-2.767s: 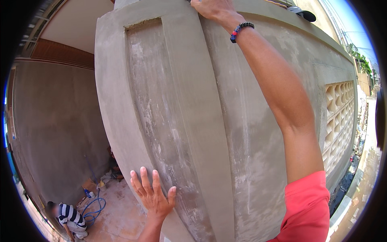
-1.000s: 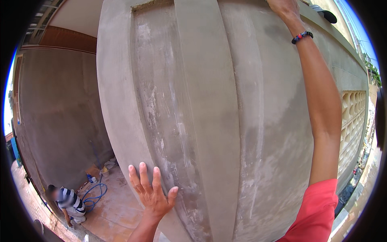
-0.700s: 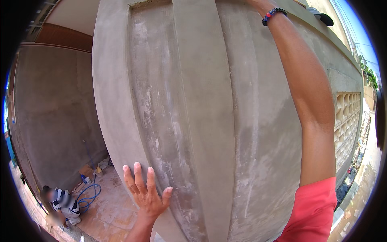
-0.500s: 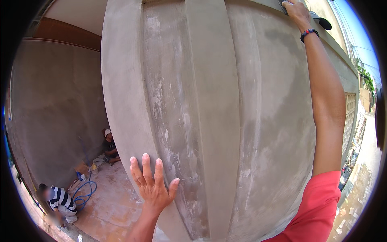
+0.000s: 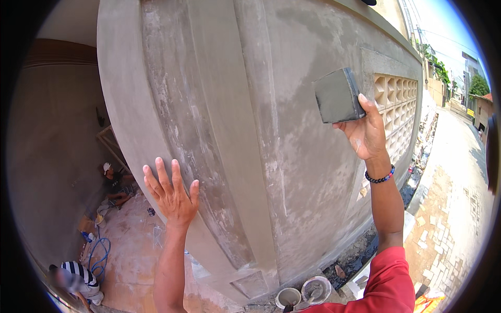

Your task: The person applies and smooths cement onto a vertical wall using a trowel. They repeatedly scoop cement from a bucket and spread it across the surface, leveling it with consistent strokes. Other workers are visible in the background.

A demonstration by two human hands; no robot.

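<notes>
Dark grey and nearly square, the flat block (image 5: 338, 98) lies to the left and slightly to the far side of the right hand (image 5: 367, 133), and that offset is what I read first from my end. The right grip is clasped on its near right corner, thumb over the right edge, the other fingers mostly hidden behind it. Almost as wide as it is tall, it gives me no clear long axis; its broad face looks back toward me, tilted a little. From here I can't quite tell whether its far side meets the plastered wall (image 5: 308, 172), though it seems to stand off it. To its right is the pale openwork vent panel (image 5: 402, 96). The left hand (image 5: 175, 201) is well apart from the block, fingers spread and holding nothing, palm laid on the grey pillar (image 5: 122, 83).
</notes>
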